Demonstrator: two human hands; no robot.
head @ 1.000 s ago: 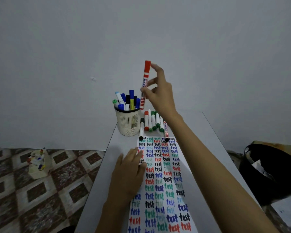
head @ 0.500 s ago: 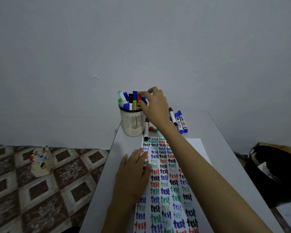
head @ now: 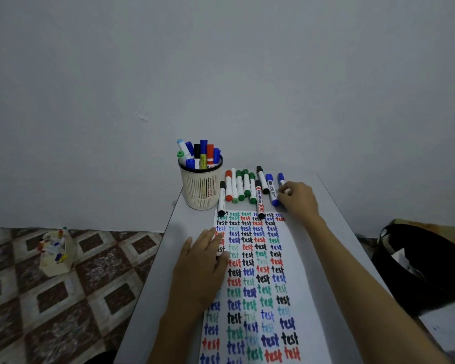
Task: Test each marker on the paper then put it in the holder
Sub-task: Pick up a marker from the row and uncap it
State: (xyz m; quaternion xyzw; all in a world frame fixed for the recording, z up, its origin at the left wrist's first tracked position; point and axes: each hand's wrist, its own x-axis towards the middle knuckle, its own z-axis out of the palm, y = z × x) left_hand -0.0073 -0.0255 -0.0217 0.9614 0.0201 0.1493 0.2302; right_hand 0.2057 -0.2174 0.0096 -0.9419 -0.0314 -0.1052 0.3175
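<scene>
Right hand point(head: 298, 200) pinches blue marker point(head: 281, 178); left hand point(head: 202, 270) presses paper point(head: 263, 287)

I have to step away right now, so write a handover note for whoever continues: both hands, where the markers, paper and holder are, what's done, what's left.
Left hand: flat on the paper, steadying it.
Right hand: pinches the rightmost blue marker, which lies on the table.
Holder: upright, left of the loose markers, with several markers in it.
Done: the paper is full of "test" words.
Left: about ten markers in a row beyond the paper; test each, then put it in the holder.
</scene>
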